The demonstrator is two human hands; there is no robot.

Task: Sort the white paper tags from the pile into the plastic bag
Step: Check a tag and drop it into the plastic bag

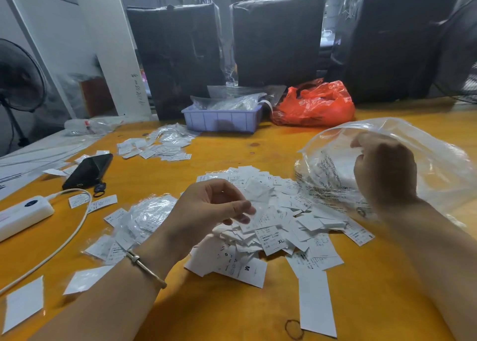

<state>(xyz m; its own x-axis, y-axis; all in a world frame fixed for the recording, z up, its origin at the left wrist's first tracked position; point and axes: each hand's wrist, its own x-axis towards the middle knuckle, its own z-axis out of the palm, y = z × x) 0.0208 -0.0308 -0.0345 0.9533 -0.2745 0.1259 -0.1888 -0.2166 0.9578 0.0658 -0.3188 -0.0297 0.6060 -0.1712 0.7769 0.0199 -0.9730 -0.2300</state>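
The right hand grips the clear plastic bag, its fingertips hidden; the left hand pinches blurred white tags.

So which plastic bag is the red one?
The red bag sits at the back of the table, right of the purple tray. The bag the right hand holds open is see-through, as are those in the tray.

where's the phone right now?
In the head view, the black phone lies on the left side of the yellow table, just beyond the white power bank and left of the tag pile.
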